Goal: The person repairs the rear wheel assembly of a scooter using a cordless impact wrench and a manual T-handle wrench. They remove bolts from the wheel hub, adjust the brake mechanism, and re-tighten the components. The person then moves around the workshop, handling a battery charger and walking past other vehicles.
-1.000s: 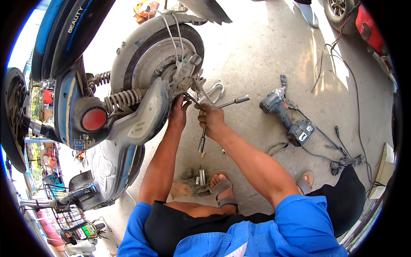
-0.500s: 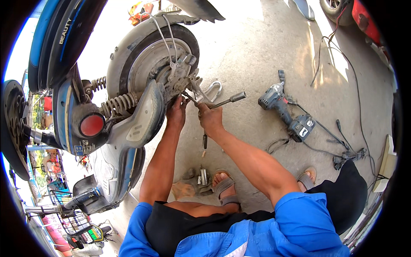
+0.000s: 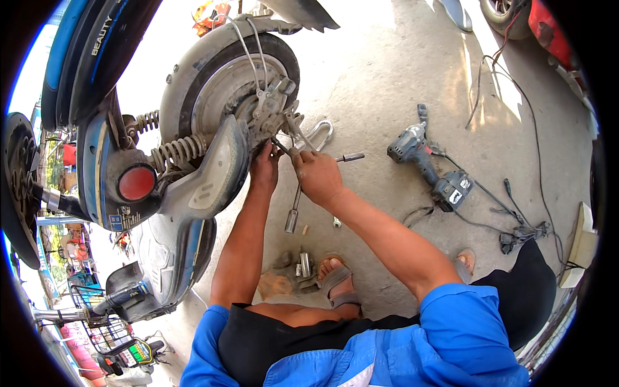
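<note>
A scooter leans over on the left, and its dusty rear wheel (image 3: 213, 97) faces me. My right hand (image 3: 318, 175) is closed round the middle of a three-way socket wrench (image 3: 292, 219). One arm of the wrench points up-left to the axle area of the wheel hub (image 3: 265, 119); the other two stick out to the right and downward. Just below the hub, my left hand (image 3: 264, 169) has its fingers curled up by that wrench arm's tip. What its fingertips pinch is hidden.
On the concrete to the right lies a cordless impact wrench (image 3: 422, 164) beside black cables (image 3: 516, 232). A U-shaped metal bar (image 3: 320, 132) is behind my right hand. Loose metal sockets (image 3: 305, 263) lie near my sandalled foot (image 3: 338, 287). A red vehicle (image 3: 551, 32) stands at the far right.
The three-way wrench has turned in my right hand: one free arm now points down toward me and another to the right. My left hand stays at the hub.
</note>
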